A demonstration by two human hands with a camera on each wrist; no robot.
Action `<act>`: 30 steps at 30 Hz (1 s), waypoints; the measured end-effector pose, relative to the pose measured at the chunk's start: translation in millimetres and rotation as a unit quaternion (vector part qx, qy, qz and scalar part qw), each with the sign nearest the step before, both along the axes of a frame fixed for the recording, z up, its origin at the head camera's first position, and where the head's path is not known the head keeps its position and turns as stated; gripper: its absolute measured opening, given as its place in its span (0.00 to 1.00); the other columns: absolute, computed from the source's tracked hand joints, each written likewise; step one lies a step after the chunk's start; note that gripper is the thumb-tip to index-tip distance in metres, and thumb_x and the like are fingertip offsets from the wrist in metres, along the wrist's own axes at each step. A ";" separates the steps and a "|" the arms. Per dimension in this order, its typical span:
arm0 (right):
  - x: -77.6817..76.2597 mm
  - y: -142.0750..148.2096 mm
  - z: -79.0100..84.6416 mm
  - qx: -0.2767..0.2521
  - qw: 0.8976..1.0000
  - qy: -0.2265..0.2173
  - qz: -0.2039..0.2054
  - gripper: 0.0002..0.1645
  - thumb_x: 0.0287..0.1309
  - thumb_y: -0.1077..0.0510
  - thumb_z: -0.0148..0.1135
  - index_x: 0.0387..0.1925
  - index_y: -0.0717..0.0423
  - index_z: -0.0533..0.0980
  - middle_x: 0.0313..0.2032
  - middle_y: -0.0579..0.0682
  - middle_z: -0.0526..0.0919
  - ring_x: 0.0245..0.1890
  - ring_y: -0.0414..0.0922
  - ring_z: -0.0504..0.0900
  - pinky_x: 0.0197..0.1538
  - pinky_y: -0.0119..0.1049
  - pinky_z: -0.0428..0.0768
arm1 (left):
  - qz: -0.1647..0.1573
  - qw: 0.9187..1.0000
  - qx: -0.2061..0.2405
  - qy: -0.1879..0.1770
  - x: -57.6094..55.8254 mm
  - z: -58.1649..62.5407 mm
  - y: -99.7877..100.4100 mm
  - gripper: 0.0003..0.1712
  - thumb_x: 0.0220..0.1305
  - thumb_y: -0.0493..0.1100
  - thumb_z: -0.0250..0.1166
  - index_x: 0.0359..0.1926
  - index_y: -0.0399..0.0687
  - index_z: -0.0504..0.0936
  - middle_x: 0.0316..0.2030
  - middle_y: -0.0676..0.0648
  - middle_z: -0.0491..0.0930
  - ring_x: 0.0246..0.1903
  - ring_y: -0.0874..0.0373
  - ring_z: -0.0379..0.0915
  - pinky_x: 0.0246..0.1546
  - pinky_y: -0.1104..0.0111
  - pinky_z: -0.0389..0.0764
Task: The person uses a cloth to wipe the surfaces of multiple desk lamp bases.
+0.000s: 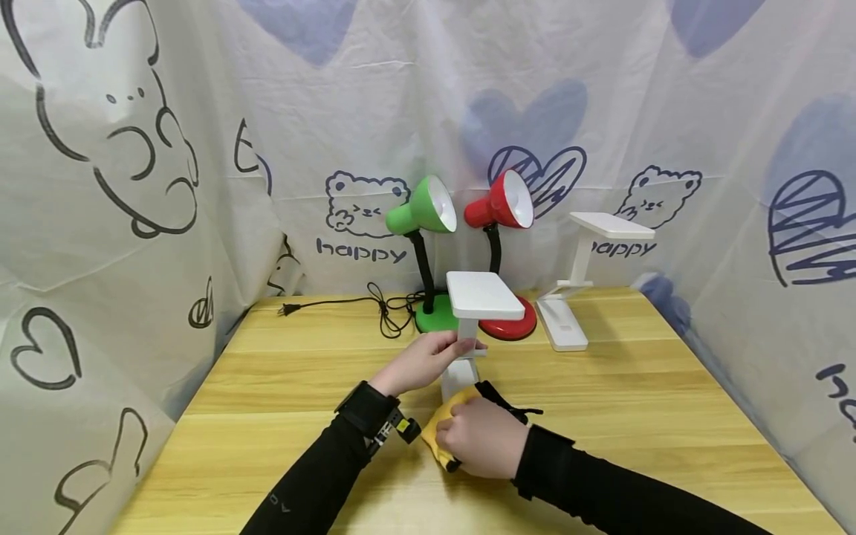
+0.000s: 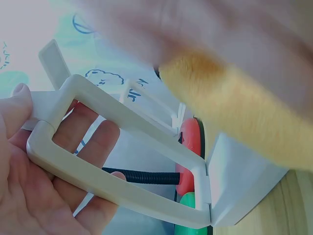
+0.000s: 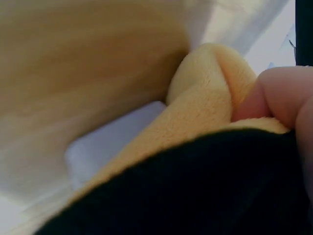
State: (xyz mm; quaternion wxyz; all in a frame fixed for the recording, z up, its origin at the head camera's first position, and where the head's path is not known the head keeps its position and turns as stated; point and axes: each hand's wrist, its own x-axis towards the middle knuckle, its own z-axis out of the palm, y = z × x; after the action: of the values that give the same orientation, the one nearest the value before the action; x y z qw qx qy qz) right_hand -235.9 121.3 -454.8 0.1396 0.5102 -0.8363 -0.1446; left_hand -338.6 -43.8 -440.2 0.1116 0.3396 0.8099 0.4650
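My left hand holds a white folding desk lamp by its upright, below the flat rectangular head. In the left wrist view, fingers curl around the lamp's open rectangular arm, which hinges to the base. My right hand grips a yellow cloth with a black side, over the near part of the lamp's base. In the right wrist view, fingertips pinch folds of the cloth, which covers much of the white base.
Behind stand a green gooseneck lamp and a red one. A second white folding lamp stands at the right. A black cord with a plug lies along the back left of the wooden table. Printed curtains surround the table.
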 end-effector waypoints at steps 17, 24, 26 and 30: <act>-1.3 62.9 -26.9 -0.017 0.996 0.072 0.040 0.24 0.57 0.50 0.71 0.56 0.32 0.81 0.58 0.27 0.82 0.31 0.39 0.79 0.25 0.30 0.75 | 0.005 1.000 -0.011 -0.001 -0.2 0.3 1.2 0.22 0.74 0.70 0.46 0.55 0.77 0.81 0.55 0.66 0.83 0.63 0.64 0.76 0.65 0.56 0.76; 0.7 98.3 -24.2 -0.029 0.999 0.020 0.009 0.32 0.49 0.54 0.76 0.58 0.35 0.81 0.57 0.31 0.84 0.24 0.37 0.67 0.22 0.26 0.55 | 0.009 1.000 -0.012 0.007 -1.7 -1.8 1.9 0.22 0.73 0.70 0.46 0.55 0.77 0.81 0.54 0.66 0.83 0.62 0.65 0.76 0.64 0.56 0.77; 1.5 104.3 -24.7 -0.036 0.999 0.018 0.003 0.34 0.48 0.56 0.76 0.60 0.36 0.80 0.57 0.32 0.84 0.23 0.37 0.64 0.22 0.26 0.53 | 0.010 1.000 -0.010 0.007 -1.8 -2.2 1.7 0.22 0.73 0.70 0.46 0.55 0.77 0.82 0.54 0.66 0.83 0.62 0.65 0.76 0.64 0.57 0.77; 2.3 105.6 -28.9 -0.056 0.997 0.045 0.012 0.35 0.49 0.58 0.74 0.62 0.37 0.79 0.57 0.32 0.84 0.24 0.37 0.64 0.23 0.26 0.51 | 0.014 1.000 -0.008 0.006 -1.4 -2.2 1.2 0.22 0.74 0.69 0.46 0.55 0.77 0.82 0.54 0.66 0.83 0.62 0.65 0.76 0.64 0.57 0.77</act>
State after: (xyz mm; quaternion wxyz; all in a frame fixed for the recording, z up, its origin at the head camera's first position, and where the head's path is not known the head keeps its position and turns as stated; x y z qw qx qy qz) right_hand -233.5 226.9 -483.7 0.2067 0.5043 -0.8299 -0.1188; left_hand -340.0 -42.6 -442.4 0.1026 0.3302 0.8191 0.4577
